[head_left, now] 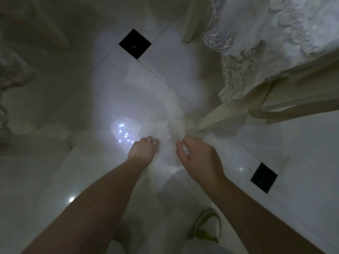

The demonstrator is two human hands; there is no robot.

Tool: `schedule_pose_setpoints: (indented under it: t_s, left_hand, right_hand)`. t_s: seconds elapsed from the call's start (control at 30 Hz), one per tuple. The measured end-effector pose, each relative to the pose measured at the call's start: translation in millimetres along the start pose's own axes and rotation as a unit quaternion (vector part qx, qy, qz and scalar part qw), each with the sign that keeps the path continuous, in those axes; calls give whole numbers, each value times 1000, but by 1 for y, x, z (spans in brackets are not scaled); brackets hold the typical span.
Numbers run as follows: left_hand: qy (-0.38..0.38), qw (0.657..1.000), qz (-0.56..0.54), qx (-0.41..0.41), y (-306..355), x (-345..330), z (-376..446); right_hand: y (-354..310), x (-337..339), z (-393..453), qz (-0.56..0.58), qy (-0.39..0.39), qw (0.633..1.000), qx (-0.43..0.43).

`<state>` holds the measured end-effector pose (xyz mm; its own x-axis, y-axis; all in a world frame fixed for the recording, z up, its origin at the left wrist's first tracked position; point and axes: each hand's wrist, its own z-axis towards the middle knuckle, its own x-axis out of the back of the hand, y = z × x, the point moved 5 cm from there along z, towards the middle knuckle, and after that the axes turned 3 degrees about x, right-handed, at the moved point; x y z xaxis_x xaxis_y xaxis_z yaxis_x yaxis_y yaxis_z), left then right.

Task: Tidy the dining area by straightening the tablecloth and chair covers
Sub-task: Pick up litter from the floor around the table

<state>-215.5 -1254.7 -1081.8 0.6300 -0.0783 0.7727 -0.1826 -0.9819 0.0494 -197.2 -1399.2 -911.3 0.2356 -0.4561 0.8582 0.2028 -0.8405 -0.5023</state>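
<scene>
I am looking straight down at a glossy white tiled floor. A thin, see-through sheer cloth (165,116) hangs faintly between my hands and blurs the tiles behind it. My left hand (142,148) has its fingers curled over the cloth's edge. My right hand (198,154) pinches a bunched white bit of the same cloth at its fingertips. At the upper right, a chair's white lace cover (256,43) hangs unevenly over the seat, its embroidered hem drooping beside a cream chair leg (220,116).
Black diamond inlay tiles (135,43) (263,177) mark the floor. A second cream chair leg (190,21) stands at the top. Dim lace drapery (11,79) hangs at the left edge. My green-and-white shoe (207,228) shows at the bottom. Lamp glare (124,132) reflects off the floor.
</scene>
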Motion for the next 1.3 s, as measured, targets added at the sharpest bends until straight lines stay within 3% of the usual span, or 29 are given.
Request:
schedule_pose_setpoints:
  t_s: [0.1,0.23,0.5,0.73,0.87,1.07,1.3]
  left_hand:
    - [37,999,19,-4,-1,30,-32]
    - [30,999,10,-31,-1,77,-82]
    - [39,993,-112,-11,28,234,-205]
    - [75,975,-207,16,24,380,-308]
    - [77,942,-325,39,28,439,-361]
    - [164,934,-311,53,17,505,-431]
    - [175,927,-333,-3,18,568,-521]
  right_hand:
    - [-12,21,-6,5,-15,1000,-20]
    - [-40,63,-19,9,-43,998,-46]
    - [-130,189,-31,38,34,998,-44]
    - [-215,295,-35,129,-15,988,-89]
    - [-260,353,-48,134,-31,988,-71]
    - [-304,431,-76,99,-14,994,-49]
    - [-355,497,-142,83,34,996,13]
